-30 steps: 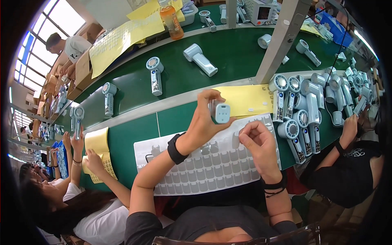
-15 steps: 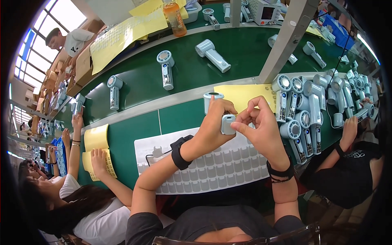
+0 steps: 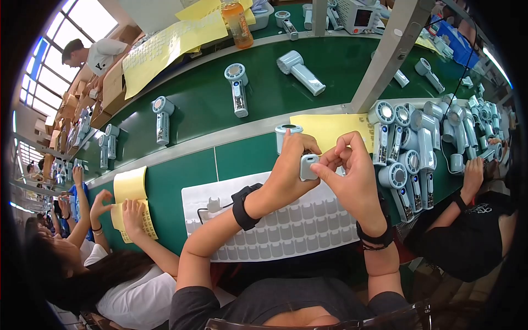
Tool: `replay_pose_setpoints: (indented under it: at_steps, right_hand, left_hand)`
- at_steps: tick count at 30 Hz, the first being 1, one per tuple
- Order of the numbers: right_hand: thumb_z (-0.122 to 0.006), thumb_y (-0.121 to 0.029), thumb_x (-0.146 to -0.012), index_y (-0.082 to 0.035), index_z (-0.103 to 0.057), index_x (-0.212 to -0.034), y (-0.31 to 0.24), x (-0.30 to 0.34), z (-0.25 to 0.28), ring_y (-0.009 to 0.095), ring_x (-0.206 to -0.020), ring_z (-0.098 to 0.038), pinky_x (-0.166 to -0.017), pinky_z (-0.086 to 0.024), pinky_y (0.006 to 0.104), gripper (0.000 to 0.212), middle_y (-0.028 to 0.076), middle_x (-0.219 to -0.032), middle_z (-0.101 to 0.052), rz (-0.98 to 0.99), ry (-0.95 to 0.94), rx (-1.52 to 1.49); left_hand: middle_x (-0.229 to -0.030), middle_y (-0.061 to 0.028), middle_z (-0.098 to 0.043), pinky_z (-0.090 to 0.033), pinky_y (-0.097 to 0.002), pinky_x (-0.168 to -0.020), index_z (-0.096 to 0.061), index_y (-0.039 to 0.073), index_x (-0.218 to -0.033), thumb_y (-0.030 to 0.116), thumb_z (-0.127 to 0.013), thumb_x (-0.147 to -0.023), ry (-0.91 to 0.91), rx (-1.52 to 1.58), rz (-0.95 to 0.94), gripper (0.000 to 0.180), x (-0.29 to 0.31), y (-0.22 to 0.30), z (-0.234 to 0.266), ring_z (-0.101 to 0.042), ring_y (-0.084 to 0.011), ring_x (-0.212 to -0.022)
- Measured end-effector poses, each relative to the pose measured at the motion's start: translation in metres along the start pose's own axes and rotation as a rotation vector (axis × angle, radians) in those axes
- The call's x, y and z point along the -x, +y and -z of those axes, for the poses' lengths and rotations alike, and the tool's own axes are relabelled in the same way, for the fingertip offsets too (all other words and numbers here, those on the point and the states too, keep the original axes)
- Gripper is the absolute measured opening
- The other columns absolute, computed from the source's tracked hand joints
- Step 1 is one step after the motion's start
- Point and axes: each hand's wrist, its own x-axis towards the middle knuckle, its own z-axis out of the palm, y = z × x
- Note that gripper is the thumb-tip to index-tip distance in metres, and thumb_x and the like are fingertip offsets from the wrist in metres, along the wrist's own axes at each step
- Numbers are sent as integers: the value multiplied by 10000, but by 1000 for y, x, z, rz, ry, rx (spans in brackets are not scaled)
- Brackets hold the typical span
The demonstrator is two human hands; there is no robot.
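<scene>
My left hand (image 3: 283, 173) is wrapped round the handle of a light-blue handheld fan (image 3: 308, 166), whose rounded base end with a small slot points toward me. The fan's round head pokes out beyond my fingers. My right hand (image 3: 352, 179) is closed in a pinch at the right edge of that base, its thumb tip against it; whatever may be between the fingers is too small or hidden. Under both hands lies a white sheet (image 3: 192, 201) carrying rows of grey rounded stickers, with peeled places at its upper left.
Several fans (image 3: 397, 175) are heaped on the right, beside a metal post (image 3: 388, 60). A yellow sheet (image 3: 330, 129) lies behind my hands. More fans ride on the green conveyor belt (image 3: 203, 104). Co-workers sit close on both sides, a hand (image 3: 132, 217) at left on yellow sticker sheets.
Fans on the belt have shifted right. The left co-worker's raised hand has let go of a fan and drawn back. My hands stay almost in place, the right one still at the fan's base.
</scene>
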Motion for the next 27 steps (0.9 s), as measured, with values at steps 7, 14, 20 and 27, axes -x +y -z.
replay_pose_setpoints:
  at_steps: [7,14,20,27]
  right_hand:
    - [-739,10,-806,-80,-417,-947,-14,4,-7,62,-678,-496,-643,-411,211,363,23,-815,-600,-4,86,210]
    - [-729,-52,-831,-76,-495,-1007,19,-19,25,54,-665,-461,-615,-393,210,294,-21,-822,-531,-137,-50,-181]
    - [-698,-68,-852,-71,-557,-1036,51,10,9,83,-723,-489,-631,-408,237,232,6,-854,-544,-152,-52,41]
    - [-666,-8,-799,-30,-656,-947,85,47,-38,254,-832,-549,-715,-456,348,150,96,-891,-545,315,47,644]
  left_hand:
    - [-1049,-62,-538,-163,-610,-1150,-485,97,-1080,-5,-783,-639,6,-63,-58,541,0,-1,1,-526,-302,-1047]
    - [-1067,-36,-547,-65,-680,-1146,-528,89,-1001,-37,-685,-682,-262,-389,-255,377,-9,5,33,-541,-254,-1118]
    - [-1080,-45,-547,-48,-713,-1137,-557,90,-977,-95,-588,-702,-243,-837,-165,333,-18,-58,101,-533,-246,-1167]
    - [-1120,-95,-522,-95,-674,-1152,-541,90,-1051,-124,-583,-671,-125,-1048,85,439,-38,-140,138,-458,-320,-1222]
